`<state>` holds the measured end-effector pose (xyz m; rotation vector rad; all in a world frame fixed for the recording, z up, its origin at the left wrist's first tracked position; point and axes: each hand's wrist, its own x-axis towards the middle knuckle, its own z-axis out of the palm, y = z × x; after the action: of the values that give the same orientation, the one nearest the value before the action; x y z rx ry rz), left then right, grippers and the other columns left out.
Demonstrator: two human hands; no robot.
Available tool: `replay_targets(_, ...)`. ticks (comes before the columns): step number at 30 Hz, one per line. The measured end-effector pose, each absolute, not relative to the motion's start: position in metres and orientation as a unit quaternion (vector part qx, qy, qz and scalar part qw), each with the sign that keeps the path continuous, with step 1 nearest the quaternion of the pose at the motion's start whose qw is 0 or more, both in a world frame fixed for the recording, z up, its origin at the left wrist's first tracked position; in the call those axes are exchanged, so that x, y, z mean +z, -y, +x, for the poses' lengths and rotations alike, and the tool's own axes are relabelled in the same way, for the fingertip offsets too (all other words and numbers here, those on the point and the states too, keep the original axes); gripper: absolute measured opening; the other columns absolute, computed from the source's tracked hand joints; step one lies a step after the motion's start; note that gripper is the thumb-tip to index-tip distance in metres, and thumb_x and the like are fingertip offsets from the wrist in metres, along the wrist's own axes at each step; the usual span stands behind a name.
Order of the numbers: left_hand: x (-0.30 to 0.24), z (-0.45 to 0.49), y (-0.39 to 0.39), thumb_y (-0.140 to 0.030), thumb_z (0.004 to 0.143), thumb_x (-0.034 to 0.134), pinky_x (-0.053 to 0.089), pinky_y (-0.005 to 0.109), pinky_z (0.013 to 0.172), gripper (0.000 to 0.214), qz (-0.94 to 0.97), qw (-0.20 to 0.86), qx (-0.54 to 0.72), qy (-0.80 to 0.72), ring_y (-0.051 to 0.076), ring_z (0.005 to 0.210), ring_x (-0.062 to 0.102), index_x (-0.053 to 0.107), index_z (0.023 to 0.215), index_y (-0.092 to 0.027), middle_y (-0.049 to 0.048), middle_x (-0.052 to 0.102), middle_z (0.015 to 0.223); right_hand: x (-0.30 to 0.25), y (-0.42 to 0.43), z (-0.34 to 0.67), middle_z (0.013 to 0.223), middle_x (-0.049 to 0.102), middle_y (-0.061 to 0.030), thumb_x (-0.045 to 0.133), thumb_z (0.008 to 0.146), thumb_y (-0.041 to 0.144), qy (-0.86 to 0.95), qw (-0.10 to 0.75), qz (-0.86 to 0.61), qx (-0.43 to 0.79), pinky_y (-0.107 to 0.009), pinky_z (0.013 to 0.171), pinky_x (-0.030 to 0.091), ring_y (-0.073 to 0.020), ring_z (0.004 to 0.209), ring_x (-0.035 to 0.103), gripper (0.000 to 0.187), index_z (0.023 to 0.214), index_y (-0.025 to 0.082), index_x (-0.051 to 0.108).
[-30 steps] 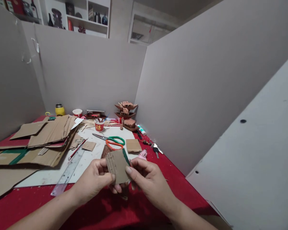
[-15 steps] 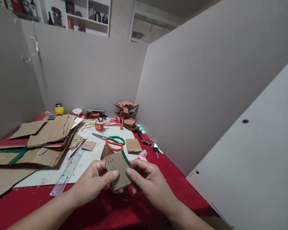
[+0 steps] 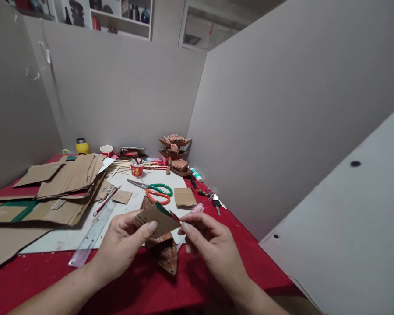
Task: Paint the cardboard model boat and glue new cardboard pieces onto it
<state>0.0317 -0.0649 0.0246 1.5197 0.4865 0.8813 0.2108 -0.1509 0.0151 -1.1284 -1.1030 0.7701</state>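
Observation:
My left hand (image 3: pixel 126 236) grips a small cardboard piece (image 3: pixel 162 222), thumb on top and fingers underneath. Its far edge bears a green patch, and short slits show on its left part. At the piece's right corner, the thumb and forefinger of my right hand (image 3: pixel 206 238) are pinched together, where a thin dark red strip (image 3: pixel 174 215) stands up from the edge. Beneath the cardboard lies a brown model boat (image 3: pixel 167 256), its middle hidden by the piece. Just beyond are scissors (image 3: pixel 157 192) with one green and one orange handle.
Cardboard sheets (image 3: pixel 68 183) are piled at left. A clear ruler (image 3: pixel 92 236), a pencil (image 3: pixel 107 201) and a cardboard square (image 3: pixel 184 197) lie on the white board (image 3: pixel 46 245). Behind stand a red cup (image 3: pixel 137 168) and brown boat models (image 3: pixel 175 148). Keys (image 3: pixel 216 203) lie near the right partition (image 3: pixel 265 109).
The cardboard piece has tipped flatter and shifted slightly up, uncovering more of the boat below. My right hand has moved right, from the piece's face to its corner.

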Motion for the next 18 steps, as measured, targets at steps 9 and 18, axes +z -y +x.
replay_targets(9, 0.02, 0.034, 0.062, -0.015, 0.081, 0.067, 0.055, 0.018, 0.076, 0.022, 0.71, 0.507, 0.448, -0.195, 0.014, 0.082, 0.071, 0.076, 0.096, -0.028, -0.0015, 0.078, 0.091, 0.007, 0.157, 0.214, 0.057, 0.067, -0.0004, 0.063, 0.089, 0.042, 0.44, 0.625, -0.413, 0.496, -0.011, 0.035, 0.04, -0.0038, 0.035, 0.053, 0.031, 0.078, 0.013, 0.067)
replay_targets(18, 0.009, 0.03, 0.058, -0.006, 0.086, 0.055, 0.053, 0.033, 0.096, 0.036, 0.866, 0.128, 0.481, 0.043, 0.021, 0.112, 0.064, 0.063, 0.121, -0.015, 0.0166, 0.069, 0.117, 0.005, 0.156, 0.205, 0.052, 0.068, -0.0036, 0.072, 0.081, 0.038, 0.354, 0.636, -0.342, 0.594, -0.008, 0.028, 0.035, -0.0032, 0.028, 0.05, 0.033, 0.066, 0.01, 0.064)
